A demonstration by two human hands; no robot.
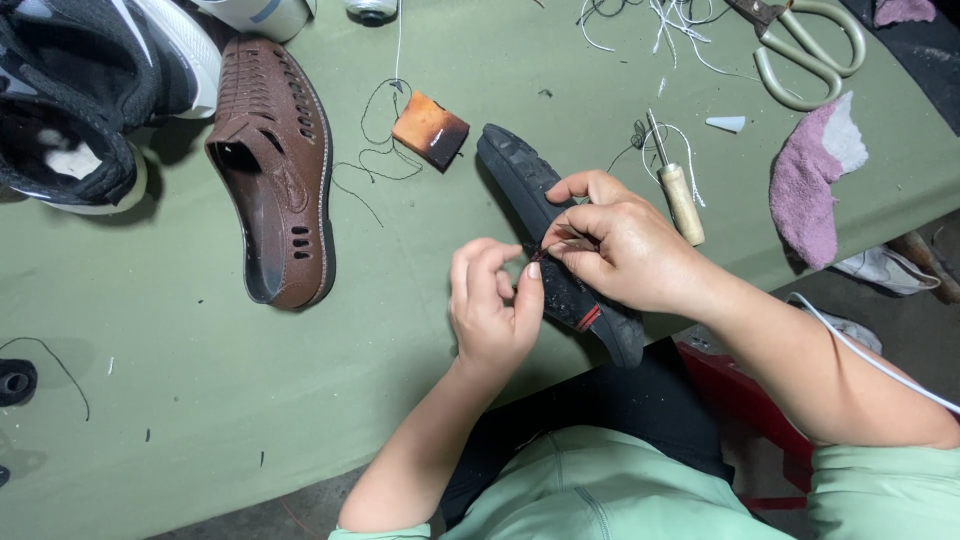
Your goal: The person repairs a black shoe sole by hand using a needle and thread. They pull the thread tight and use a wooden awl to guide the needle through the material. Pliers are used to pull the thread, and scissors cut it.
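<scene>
Left hand: fingers curled inward, thumb and forefinger tips pressed together in a pinch at the side edge of the black sandal. What lies between the tips is too small to make out.

Right hand: fingers bent and closed over the sandal's upper edge, thumb and forefinger nipped together right beside the left hand's fingertips; the remaining fingers arch over the sole. Both hands meet at about the middle of the sandal.

Black sandal: lies diagonally, sole turned up, one end near the front edge of the table, the other pointing toward the table's middle. A small red mark shows on its side near the lower end. Its middle is hidden by the hands.

Other items on the table:
- Brown perforated shoe, to the left, well apart from the hands.
- Black and white sneakers, far left corner.
- Orange-brown block, just beyond the sandal's far end, with dark thread trailing beside it.
- Awl with pale wooden handle, just beside the right hand.
- Pink cloth, to the right.
- Large scissors, far right, with white thread scraps near them.
</scene>
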